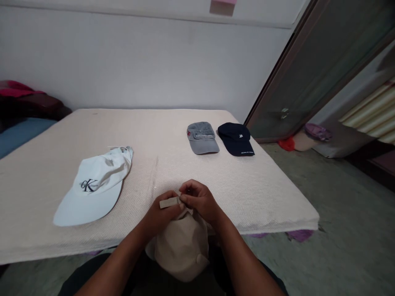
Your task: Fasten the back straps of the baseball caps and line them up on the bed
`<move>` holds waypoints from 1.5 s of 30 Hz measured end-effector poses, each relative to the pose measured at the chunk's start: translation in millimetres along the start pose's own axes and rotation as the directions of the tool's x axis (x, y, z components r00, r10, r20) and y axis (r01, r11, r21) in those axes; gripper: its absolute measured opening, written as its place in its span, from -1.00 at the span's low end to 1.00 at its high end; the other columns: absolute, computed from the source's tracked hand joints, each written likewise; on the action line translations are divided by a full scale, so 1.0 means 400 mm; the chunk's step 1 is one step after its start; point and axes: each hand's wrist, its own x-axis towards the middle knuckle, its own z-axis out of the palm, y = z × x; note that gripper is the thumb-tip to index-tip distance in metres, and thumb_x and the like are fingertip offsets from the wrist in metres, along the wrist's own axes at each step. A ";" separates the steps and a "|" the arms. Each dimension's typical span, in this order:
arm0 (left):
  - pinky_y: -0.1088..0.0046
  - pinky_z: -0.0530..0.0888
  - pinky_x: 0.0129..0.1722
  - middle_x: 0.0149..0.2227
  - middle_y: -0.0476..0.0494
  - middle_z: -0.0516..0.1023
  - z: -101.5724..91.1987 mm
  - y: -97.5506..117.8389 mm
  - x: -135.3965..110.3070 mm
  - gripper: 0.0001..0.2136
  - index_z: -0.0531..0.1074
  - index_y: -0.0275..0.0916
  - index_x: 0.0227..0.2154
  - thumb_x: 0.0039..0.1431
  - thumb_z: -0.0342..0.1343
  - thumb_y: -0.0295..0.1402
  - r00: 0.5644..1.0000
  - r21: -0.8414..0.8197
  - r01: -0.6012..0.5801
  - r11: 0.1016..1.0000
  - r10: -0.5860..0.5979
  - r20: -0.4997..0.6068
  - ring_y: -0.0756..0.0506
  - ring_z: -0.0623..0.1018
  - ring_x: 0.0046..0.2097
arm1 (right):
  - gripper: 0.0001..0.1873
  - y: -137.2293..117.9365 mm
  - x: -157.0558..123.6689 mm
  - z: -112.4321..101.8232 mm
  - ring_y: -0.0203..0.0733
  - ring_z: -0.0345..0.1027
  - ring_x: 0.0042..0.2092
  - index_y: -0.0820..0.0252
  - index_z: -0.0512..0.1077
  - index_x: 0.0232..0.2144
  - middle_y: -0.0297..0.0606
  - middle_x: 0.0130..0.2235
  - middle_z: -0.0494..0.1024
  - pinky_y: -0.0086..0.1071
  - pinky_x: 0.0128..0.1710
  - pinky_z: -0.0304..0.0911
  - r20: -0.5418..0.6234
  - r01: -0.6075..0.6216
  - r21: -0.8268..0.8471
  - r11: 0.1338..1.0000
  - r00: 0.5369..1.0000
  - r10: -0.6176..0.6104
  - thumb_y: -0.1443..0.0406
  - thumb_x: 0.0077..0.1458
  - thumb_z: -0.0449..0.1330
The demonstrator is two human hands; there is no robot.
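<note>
A beige baseball cap (182,242) hangs from my two hands over my lap, just off the near edge of the bed. My left hand (163,211) is closed on the cap's back strap (168,202), whose flat free end sticks out to the left. With fingertips pinched, my right hand (199,199) grips the strap close to the left fingers. The fastening between the fingertips is mostly covered. To the left lies a white cap (101,172) with black letters, its brim towards me. A grey cap (202,135) and a navy cap (236,137) lie side by side farther back.
The caps lie on a bed with a cream textured cover (148,127), against a white wall (138,61). Dark and red cloth (27,98) is heaped at the far left. Right of the bed are grey floor (290,176) and a dark sliding panel (302,82).
</note>
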 end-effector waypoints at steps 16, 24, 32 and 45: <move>0.45 0.32 -0.39 -0.43 -0.08 0.48 0.000 -0.013 -0.001 -0.80 0.42 -0.28 -0.35 0.00 0.15 -0.26 0.999 -0.084 0.037 0.996 -0.034 0.036 -0.04 0.44 -0.39 | -0.82 -0.003 -0.002 0.005 -0.44 0.11 -0.55 0.22 0.39 -0.41 -0.43 -0.51 0.34 -0.52 -0.58 0.01 0.002 -0.039 -0.016 0.999 0.999 0.039 0.33 -0.16 0.28; 0.44 0.32 -0.37 -0.42 -0.09 0.49 0.008 -0.011 0.000 -0.83 0.43 -0.29 -0.38 0.04 0.14 -0.28 0.998 -0.162 0.050 0.986 -0.043 0.046 -0.04 0.44 -0.38 | -0.83 -0.002 0.000 0.004 -0.47 0.09 -0.58 0.24 0.39 -0.43 -0.45 -0.54 0.33 -0.52 -0.60 0.00 0.013 -0.043 0.008 0.999 0.999 0.042 0.32 -0.14 0.28; 0.50 0.29 -0.41 -0.48 -0.04 0.45 0.004 -0.018 0.001 -0.85 0.44 -0.29 -0.42 0.09 0.10 -0.30 0.997 -0.224 0.050 0.973 -0.037 0.063 0.01 0.40 -0.44 | -0.82 0.002 0.001 0.000 -0.47 0.09 -0.59 0.24 0.39 -0.41 -0.44 -0.53 0.33 -0.52 -0.61 0.00 0.017 -0.019 0.007 1.000 1.000 0.019 0.29 -0.12 0.27; 0.47 0.32 -0.37 -0.48 -0.06 0.45 0.009 -0.005 -0.003 -0.87 0.47 -0.30 -0.42 0.09 0.09 -0.33 0.995 -0.278 0.074 0.958 -0.053 0.082 -0.01 0.42 -0.42 | -0.81 -0.001 -0.001 0.000 -0.47 0.07 -0.60 0.25 0.38 -0.40 -0.44 -0.54 0.31 -0.51 -0.62 -0.02 0.011 -0.027 0.015 1.000 1.000 0.026 0.29 -0.09 0.26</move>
